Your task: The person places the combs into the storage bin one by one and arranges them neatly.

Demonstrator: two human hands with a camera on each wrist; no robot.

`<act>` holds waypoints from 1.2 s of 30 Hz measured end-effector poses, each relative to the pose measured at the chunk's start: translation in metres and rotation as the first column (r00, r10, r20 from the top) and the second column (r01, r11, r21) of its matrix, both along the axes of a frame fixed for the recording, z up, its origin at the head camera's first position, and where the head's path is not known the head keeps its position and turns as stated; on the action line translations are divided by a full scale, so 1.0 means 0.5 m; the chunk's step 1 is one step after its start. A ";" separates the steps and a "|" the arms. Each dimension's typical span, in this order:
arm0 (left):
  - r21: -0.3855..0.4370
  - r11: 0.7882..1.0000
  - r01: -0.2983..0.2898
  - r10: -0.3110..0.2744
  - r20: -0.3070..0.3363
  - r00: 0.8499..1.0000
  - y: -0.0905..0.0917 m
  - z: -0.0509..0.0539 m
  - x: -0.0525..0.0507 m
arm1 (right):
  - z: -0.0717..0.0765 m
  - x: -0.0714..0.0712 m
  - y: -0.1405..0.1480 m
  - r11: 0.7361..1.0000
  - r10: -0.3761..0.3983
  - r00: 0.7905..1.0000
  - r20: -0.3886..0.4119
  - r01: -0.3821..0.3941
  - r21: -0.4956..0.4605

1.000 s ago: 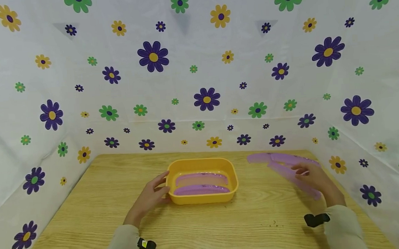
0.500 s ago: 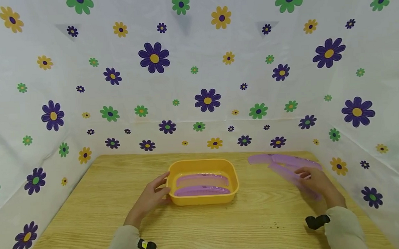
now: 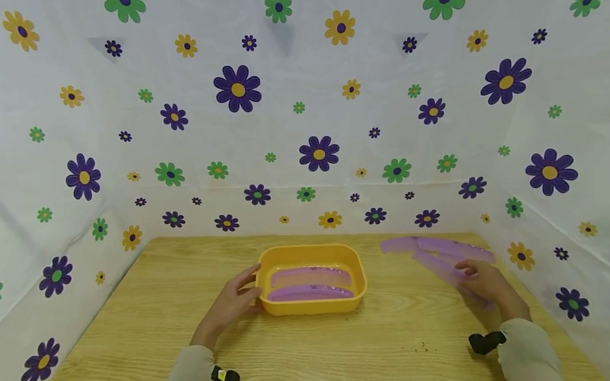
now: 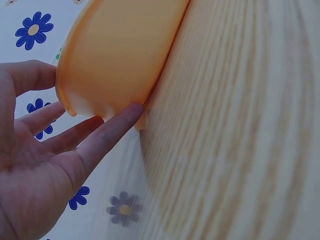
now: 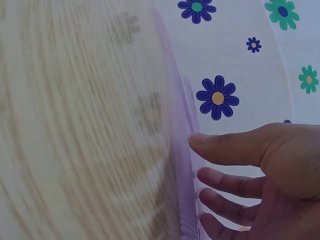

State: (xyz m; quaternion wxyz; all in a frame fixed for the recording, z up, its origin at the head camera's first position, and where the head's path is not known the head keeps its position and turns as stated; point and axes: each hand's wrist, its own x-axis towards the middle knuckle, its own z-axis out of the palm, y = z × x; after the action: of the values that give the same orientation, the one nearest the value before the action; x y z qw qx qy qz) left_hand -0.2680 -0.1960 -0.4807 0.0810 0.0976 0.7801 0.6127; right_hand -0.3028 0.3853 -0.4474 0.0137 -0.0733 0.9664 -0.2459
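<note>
Two purple combs, the nearer comb (image 3: 310, 294) and the farther comb (image 3: 309, 271), lie in a yellow plastic basin (image 3: 316, 306). My left hand (image 3: 230, 304) touches the basin's left end with extended fingers, one fingertip low on its wall in the left wrist view. To the right, my right hand (image 3: 486, 284) is over a slanting purple comb (image 3: 441, 269), fingers loosely bent and slightly spread. Its thumb (image 5: 205, 142) appears at or just over a comb's edge in the right wrist view; contact is unclear. Behind lie another comb (image 3: 455, 247) and a third comb (image 3: 398, 244), overlapping.
The wood-grain table (image 3: 303, 351) ends at a flowered white sheet (image 3: 281, 122) hung behind and along both sides. Small dark specks (image 3: 423, 345) dot the table at front right. Black wrist cameras sit on both sleeves.
My right hand has shifted slightly right and nearer me over the combs. My left hand stays at the basin, and the combs keep their places. The head view has tilted a little.
</note>
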 end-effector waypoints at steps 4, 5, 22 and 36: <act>0.003 1.000 0.001 -0.001 -0.003 1.000 -0.001 0.001 0.000 | -0.003 -0.005 0.001 1.000 -0.017 0.999 0.029 0.017 0.015; 0.003 1.000 0.000 0.000 -0.001 1.000 -0.001 0.000 -0.001 | -0.004 -0.006 0.001 1.000 -0.021 0.999 0.041 0.020 0.014; 0.008 1.000 -0.002 0.002 0.005 1.000 -0.001 -0.002 -0.003 | -0.003 0.000 -0.001 1.000 -0.015 0.984 0.180 0.017 -0.008; 0.013 1.000 0.001 -0.001 0.012 1.000 -0.003 -0.004 -0.004 | 0.018 0.003 0.000 0.996 0.076 0.993 0.090 -0.071 -0.061</act>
State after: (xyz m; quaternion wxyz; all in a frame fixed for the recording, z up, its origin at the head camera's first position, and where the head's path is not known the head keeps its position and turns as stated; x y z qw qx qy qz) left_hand -0.2699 -0.1975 -0.4828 0.0853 0.0947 0.7754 0.6184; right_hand -0.3015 0.3851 -0.4383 0.0654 -0.0977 0.9538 -0.2764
